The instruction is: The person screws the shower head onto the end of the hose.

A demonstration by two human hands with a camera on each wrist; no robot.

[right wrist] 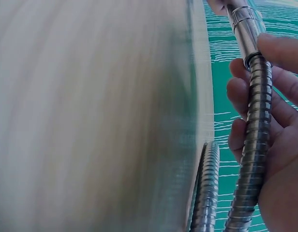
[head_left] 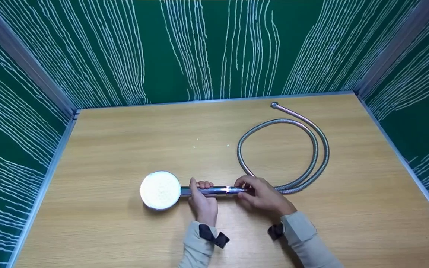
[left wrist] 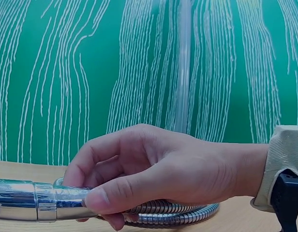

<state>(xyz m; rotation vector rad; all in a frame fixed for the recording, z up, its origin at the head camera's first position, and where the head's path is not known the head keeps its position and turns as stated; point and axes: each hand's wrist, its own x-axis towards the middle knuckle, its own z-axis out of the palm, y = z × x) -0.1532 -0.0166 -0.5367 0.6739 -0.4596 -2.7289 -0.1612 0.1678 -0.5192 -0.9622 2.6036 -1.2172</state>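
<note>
A chrome hand shower (head_left: 160, 190) lies sideways close over the table, its round white face turned up on the left. Around its handle (head_left: 220, 190) my left hand (head_left: 204, 206) is wrapped, thumb pointing away from me. My right hand (head_left: 261, 195) pinches the handle's far end, where the metal shower hose (head_left: 239, 149) joins a smooth chrome sleeve (right wrist: 245, 36). In the right wrist view the thumb presses on that sleeve, while the fingers lie behind the ribbed hose. The left wrist view shows the right thumb and fingers on either side of the joint.
The hose loops on the wooden table (head_left: 125, 149) to the back right, its free end carrying a nut (head_left: 274, 105). Green walls (head_left: 222, 48) with white streaks enclose the table at the back and both sides. A few tiny white specks lie mid-table.
</note>
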